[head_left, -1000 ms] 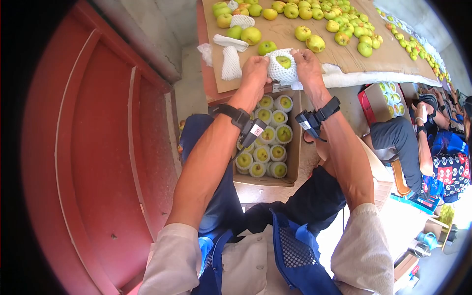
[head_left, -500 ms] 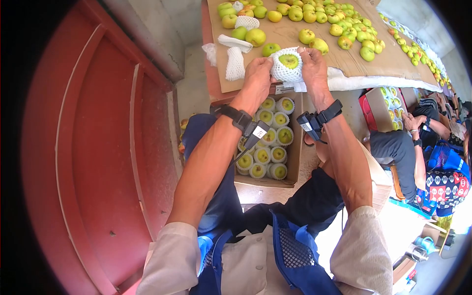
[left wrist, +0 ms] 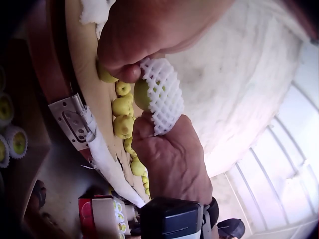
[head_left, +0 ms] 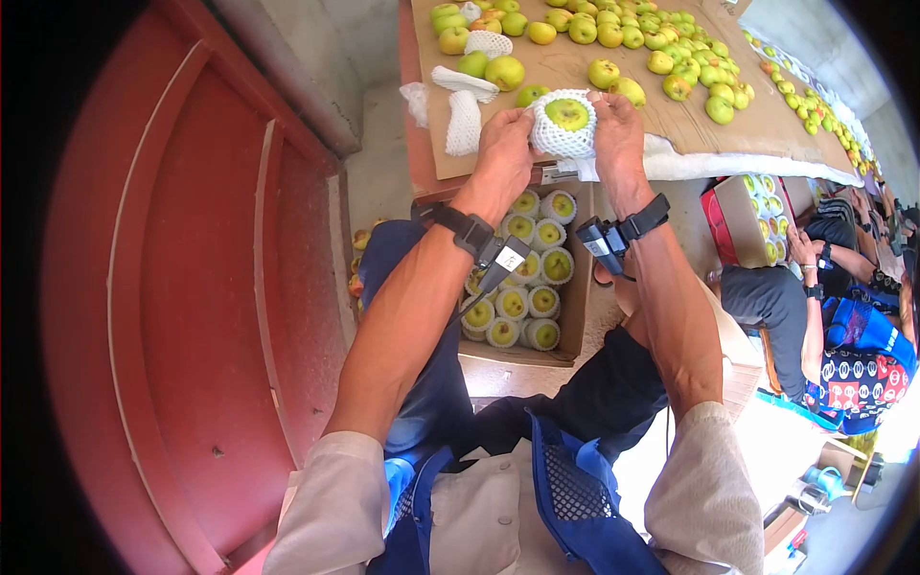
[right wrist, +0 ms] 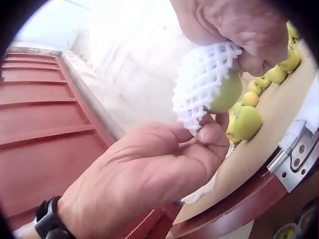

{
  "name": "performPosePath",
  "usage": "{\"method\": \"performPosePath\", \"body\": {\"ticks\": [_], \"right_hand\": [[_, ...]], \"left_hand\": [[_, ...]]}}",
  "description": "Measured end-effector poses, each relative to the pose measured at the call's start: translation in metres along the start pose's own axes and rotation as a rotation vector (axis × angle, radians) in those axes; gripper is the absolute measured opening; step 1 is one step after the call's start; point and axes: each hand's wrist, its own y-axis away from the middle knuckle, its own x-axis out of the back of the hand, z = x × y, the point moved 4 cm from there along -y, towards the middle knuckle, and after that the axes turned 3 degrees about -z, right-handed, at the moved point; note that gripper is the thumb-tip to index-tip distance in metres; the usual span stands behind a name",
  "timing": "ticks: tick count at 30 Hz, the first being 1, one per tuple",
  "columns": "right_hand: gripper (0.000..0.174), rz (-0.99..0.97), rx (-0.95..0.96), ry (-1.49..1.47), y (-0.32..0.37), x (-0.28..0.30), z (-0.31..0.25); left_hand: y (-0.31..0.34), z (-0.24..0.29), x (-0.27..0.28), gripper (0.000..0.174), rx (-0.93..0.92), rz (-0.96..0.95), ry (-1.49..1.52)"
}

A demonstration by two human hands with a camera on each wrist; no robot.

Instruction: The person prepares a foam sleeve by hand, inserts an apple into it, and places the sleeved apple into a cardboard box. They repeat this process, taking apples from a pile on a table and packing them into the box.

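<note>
we hold a green fruit point(head_left: 567, 113) in its white foam net point(head_left: 548, 140) between both hands, just above the near edge of the cardboard-covered table point(head_left: 556, 65); our left hand point(head_left: 503, 144) pinches the net's edge between thumb and curled fingers; our right hand point(head_left: 618, 129) has its fingers curled onto the net's other side; loose fruit point(head_left: 715, 109) lies on the cardboard behind; spare nets point(head_left: 463, 123) lie just left of our hands; below the table edge an open box point(head_left: 575, 287) holds netted fruit in rows
</note>
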Motion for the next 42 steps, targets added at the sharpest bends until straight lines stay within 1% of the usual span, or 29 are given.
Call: {"method": "performPosePath", "body": {"ticks": [4, 13, 15, 16, 18, 19, 21, 23, 27, 29, 31, 33, 38, 40, 42], "right_hand": [[0.025, 0.008, -0.023, -0.054, 0.001, 0.001, -0.002], [0.026, 0.015, -0.038, -0.134, 0.003, 0.002, -0.006], [0.026, 0.017, -0.043, -0.145, 0.005, 0.002, -0.008], [0.027, 0.017, -0.019, -0.141, 0.006, 0.002, -0.01], [0.027, 0.02, 0.006, -0.136, 0.009, 0.003, -0.017], [0.028, 0.0, 0.019, -0.103, 0.009, 0.004, -0.022], [0.028, -0.021, 0.031, -0.07, 0.009, 0.006, -0.029], [0.027, -0.074, -0.008, -0.103, 0.009, 0.006, -0.033], [0.025, -0.052, 0.015, -0.128, 0.01, 0.005, -0.037], [0.028, -0.005, 0.101, -0.09, 0.009, 0.006, -0.04], [0.027, 0.015, 0.133, -0.068, 0.012, 0.002, -0.044], [0.026, 0.031, 0.164, -0.047, 0.013, 0.0, -0.045], [0.023, 0.041, 0.285, -0.026, 0.01, -0.002, -0.046], [0.023, 0.036, 0.254, -0.059, 0.012, -0.003, -0.044], [0.024, 0.031, 0.221, -0.091, 0.013, -0.005, -0.04]], "left_hand": [[0.009, 0.008, -0.008, 0.023, 0.018, -0.019, -0.005], [0.011, 0.006, -0.012, 0.025, 0.025, -0.022, 0.158], [0.008, 0.004, -0.014, 0.024, 0.014, -0.119, 0.217], [0.007, 0.003, -0.013, 0.024, 0.015, -0.119, 0.217], [0.008, 0.003, -0.012, 0.02, 0.048, -0.069, 0.085], [0.009, 0.004, -0.013, 0.02, 0.05, -0.072, 0.087], [0.013, 0.004, -0.011, 0.019, 0.101, -0.072, -0.197], [0.016, 0.004, -0.013, 0.018, 0.09, -0.079, -0.173], [0.019, 0.008, -0.017, 0.017, 0.068, -0.126, -0.133], [0.021, 0.01, -0.017, 0.017, 0.061, -0.131, -0.129], [0.021, 0.01, -0.021, 0.018, 0.053, -0.136, -0.124], [0.023, 0.011, -0.022, 0.016, 0.043, -0.046, -0.06], [0.023, 0.012, -0.019, 0.018, 0.045, -0.099, -0.129], [0.024, 0.011, -0.02, 0.018, 0.063, -0.115, -0.173], [0.025, 0.013, -0.02, 0.019, 0.013, -0.028, -0.211]]}}
